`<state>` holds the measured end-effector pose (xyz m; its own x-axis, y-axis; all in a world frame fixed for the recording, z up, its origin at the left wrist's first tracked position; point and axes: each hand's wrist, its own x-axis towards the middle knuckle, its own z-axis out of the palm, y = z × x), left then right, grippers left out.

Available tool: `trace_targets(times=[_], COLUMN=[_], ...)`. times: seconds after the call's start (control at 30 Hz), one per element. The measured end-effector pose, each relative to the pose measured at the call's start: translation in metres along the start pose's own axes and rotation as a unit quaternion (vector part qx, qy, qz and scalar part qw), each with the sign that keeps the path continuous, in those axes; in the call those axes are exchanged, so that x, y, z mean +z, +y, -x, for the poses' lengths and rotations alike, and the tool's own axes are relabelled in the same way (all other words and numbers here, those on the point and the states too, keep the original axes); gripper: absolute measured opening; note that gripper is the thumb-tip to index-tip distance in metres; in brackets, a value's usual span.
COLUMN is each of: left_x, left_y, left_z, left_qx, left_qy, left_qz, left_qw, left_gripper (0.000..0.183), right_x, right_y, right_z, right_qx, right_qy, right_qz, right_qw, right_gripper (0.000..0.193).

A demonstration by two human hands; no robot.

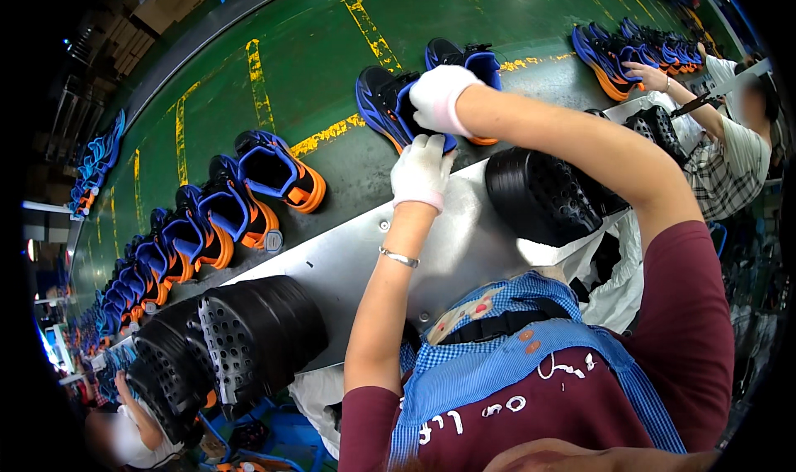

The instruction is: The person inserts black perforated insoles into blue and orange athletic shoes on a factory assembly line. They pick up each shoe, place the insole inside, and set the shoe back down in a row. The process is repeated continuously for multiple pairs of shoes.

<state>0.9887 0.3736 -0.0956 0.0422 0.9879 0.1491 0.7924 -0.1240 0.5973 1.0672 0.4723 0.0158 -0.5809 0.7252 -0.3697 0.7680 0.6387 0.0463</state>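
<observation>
A black and blue sneaker [383,99] with an orange edge along its sole is between my two hands, its toe pointing away from me. My left hand [423,172], in a white knit glove, is closed on its heel end. Over the shoe's opening, my right hand [441,99], gloved the same way, is closed at the collar with its fingertips hidden. Whether it presses anything inside cannot be seen. A second sneaker [448,53] of the same kind stands just beyond, partly covered by my right hand.
A metal shelf [356,256] lies before me, bearing stacked black sole-shaped pieces with holes [261,323] at left and another such stack [539,194] at right. Matching sneakers [278,169] line the green belt [307,82]. A co-worker [734,132] reaches toward shoes at right; another person [133,430] is lower left.
</observation>
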Motion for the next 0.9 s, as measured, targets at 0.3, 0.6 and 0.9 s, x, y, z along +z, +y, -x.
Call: trace_targets(times=[0.3,0.6,0.9], left_x=[-0.017,-0.014,-0.007], left_y=[-0.007,-0.009,0.008], left_z=[-0.038,-0.038,-0.030], left_qx=[-0.088,-0.104,-0.111], left_qy=[-0.296,-0.290,-0.243], left_qz=[-0.053,-0.031,-0.091], left_qw=[0.950,0.951,0.959], left_gripper=[0.036,0.048,0.050], right_x=[0.027,0.043,0.037], right_y=[-0.016,-0.022,-0.003], right_z=[-0.031,-0.058,-0.031], right_qx=[0.037,0.027,-0.030], right_qy=[-0.057,-0.048,-0.015], right_qz=[-0.126,-0.102,-0.157], right_qw=[0.990,0.993,0.987], right_gripper=[0.027,0.038,0.039])
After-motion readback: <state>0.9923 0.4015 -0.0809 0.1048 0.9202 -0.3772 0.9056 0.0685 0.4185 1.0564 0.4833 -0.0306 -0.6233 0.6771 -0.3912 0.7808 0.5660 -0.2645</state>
